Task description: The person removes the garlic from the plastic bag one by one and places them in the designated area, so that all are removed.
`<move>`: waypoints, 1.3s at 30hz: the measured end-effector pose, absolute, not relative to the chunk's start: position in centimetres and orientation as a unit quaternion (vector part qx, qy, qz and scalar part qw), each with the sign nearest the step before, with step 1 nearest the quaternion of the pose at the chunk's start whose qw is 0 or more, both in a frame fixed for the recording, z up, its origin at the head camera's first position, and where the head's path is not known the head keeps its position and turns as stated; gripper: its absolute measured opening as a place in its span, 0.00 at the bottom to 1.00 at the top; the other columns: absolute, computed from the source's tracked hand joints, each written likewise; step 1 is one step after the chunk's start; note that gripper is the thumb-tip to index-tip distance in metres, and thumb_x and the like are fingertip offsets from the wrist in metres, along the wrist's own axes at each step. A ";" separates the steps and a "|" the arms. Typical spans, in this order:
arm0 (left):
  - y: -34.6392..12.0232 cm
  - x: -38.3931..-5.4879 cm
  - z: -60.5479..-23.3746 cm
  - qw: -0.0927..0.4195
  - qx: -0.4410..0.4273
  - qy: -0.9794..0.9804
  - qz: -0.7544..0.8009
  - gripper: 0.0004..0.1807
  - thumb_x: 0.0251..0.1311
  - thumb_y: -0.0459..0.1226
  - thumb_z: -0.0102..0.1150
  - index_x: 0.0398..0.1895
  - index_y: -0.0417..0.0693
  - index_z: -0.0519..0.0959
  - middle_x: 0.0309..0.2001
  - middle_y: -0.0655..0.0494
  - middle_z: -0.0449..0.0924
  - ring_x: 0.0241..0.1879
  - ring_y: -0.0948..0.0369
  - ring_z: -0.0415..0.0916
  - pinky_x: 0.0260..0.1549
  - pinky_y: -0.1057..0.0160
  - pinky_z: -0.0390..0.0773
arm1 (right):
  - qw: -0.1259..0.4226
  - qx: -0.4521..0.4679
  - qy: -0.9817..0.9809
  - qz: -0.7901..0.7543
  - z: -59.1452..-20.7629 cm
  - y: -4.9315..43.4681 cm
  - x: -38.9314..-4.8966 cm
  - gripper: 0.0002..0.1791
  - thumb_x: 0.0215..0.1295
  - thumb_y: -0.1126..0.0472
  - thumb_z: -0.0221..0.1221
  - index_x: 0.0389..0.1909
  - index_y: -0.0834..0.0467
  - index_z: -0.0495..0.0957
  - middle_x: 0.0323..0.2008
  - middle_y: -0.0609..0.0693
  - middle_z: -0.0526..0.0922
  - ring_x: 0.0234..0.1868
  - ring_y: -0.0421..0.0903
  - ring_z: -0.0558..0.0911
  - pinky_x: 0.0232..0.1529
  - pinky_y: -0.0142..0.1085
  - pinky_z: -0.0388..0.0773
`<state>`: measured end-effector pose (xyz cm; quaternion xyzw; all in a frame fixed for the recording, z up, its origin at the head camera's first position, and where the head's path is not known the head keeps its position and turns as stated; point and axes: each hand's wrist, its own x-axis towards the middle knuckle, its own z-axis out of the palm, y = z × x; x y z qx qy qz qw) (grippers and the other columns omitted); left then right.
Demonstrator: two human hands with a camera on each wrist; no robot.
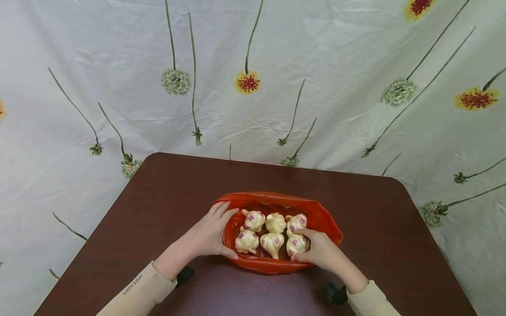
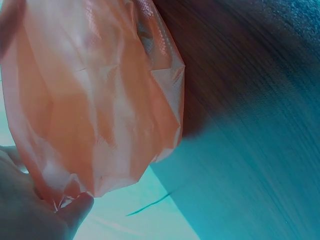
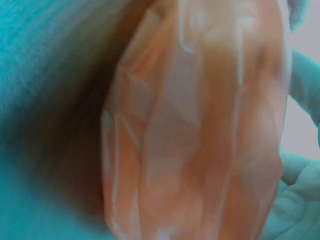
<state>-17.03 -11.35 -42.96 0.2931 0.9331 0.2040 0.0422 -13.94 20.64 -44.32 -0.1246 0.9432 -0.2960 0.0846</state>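
Note:
An open red plastic bag [image 1: 272, 266] holds several garlic bulbs [image 1: 275, 223] set in two rows. At the bag's left end, my left hand [image 1: 209, 232] grips the rim, thumb at the front and fingers toward the back. In the left wrist view, that thumb [image 2: 79, 207] presses on the gathered edge of the bag [image 2: 85, 110]. My right hand [image 1: 322, 250] reaches over the right side and pinches the front right garlic bulb [image 1: 294, 244]. The right wrist view shows mostly the bag's outer side [image 3: 200, 130], with part of the right hand [image 3: 295, 205] behind it.
The bag stands on a dark brown table [image 1: 189, 188] with rounded far corners. Behind the table hangs a pale cloth [image 1: 221, 105] printed with flowers. A black strap [image 1: 185, 276] shows under the left wrist, and another black piece [image 1: 336, 293] by the right wrist.

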 end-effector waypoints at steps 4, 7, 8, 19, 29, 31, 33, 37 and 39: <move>-11.4 -17.1 -43.0 0.047 0.286 0.933 0.214 0.58 0.35 0.59 0.78 0.69 0.38 0.65 0.72 0.33 0.57 0.71 0.38 0.53 0.62 0.38 0.69 | 0.087 -0.109 0.939 -0.316 -43.4 21.3 -13.9 0.36 0.46 0.50 0.77 0.56 0.61 0.79 0.52 0.57 0.84 0.50 0.50 0.82 0.54 0.50 0.80; -11.5 -17.2 -43.2 0.042 0.280 0.934 0.218 0.58 0.35 0.60 0.78 0.68 0.38 0.66 0.72 0.33 0.58 0.71 0.38 0.53 0.61 0.38 0.70 | 0.081 -0.102 0.935 -0.330 -42.9 21.7 -13.9 0.37 0.47 0.49 0.76 0.58 0.60 0.78 0.54 0.57 0.83 0.50 0.49 0.82 0.53 0.49 0.80; -11.5 -17.2 -43.3 0.040 0.278 0.934 0.219 0.57 0.35 0.60 0.78 0.67 0.38 0.66 0.72 0.34 0.58 0.71 0.39 0.53 0.61 0.38 0.70 | 0.078 -0.100 0.933 -0.336 -42.7 21.8 -13.9 0.37 0.47 0.49 0.76 0.58 0.60 0.78 0.54 0.57 0.83 0.50 0.49 0.82 0.53 0.49 0.81; -11.3 -17.1 -43.3 0.031 0.278 0.932 0.231 0.55 0.35 0.57 0.79 0.66 0.39 0.67 0.71 0.35 0.60 0.70 0.39 0.55 0.60 0.38 0.71 | 0.053 -0.106 0.898 -0.425 -41.1 22.8 -14.2 0.35 0.50 0.55 0.76 0.60 0.58 0.76 0.50 0.55 0.83 0.45 0.46 0.85 0.47 0.42 0.84; -11.3 -17.2 -43.3 0.023 0.283 0.929 0.238 0.55 0.35 0.58 0.79 0.66 0.40 0.67 0.71 0.35 0.59 0.70 0.39 0.54 0.61 0.38 0.71 | -0.001 -0.047 0.902 -0.429 -38.2 26.0 -14.8 0.37 0.56 0.53 0.72 0.66 0.57 0.70 0.57 0.61 0.79 0.52 0.56 0.83 0.44 0.34 0.83; -11.3 -17.2 -43.3 0.020 0.285 0.928 0.240 0.55 0.35 0.58 0.79 0.66 0.40 0.67 0.71 0.35 0.59 0.71 0.39 0.54 0.61 0.39 0.71 | -0.009 -0.039 0.901 -0.433 -37.8 27.0 -14.8 0.38 0.58 0.53 0.70 0.67 0.57 0.68 0.57 0.61 0.78 0.52 0.53 0.83 0.42 0.27 0.82; -11.4 -17.2 -43.2 0.018 0.286 0.927 0.240 0.55 0.35 0.57 0.79 0.66 0.41 0.67 0.71 0.35 0.60 0.70 0.39 0.54 0.61 0.39 0.71 | -0.015 -0.028 0.897 -0.441 -37.7 28.1 -14.9 0.38 0.59 0.53 0.70 0.68 0.58 0.67 0.57 0.61 0.77 0.50 0.44 0.83 0.41 0.24 0.80; -11.5 -17.2 -43.2 0.019 0.289 0.926 0.241 0.54 0.36 0.58 0.78 0.66 0.42 0.67 0.71 0.37 0.60 0.70 0.40 0.54 0.60 0.39 0.72 | -0.023 0.005 0.888 -0.460 -38.1 30.2 -15.3 0.39 0.61 0.54 0.68 0.70 0.61 0.63 0.58 0.62 0.75 0.43 0.23 0.78 0.40 0.22 0.79; -11.5 -17.3 -43.1 0.015 0.290 0.926 0.239 0.54 0.36 0.59 0.78 0.66 0.42 0.67 0.71 0.37 0.60 0.70 0.40 0.55 0.60 0.39 0.72 | -0.022 0.025 0.887 -0.460 -38.7 31.1 -15.7 0.40 0.62 0.54 0.67 0.71 0.63 0.62 0.58 0.63 0.74 0.41 0.19 0.75 0.40 0.20 0.78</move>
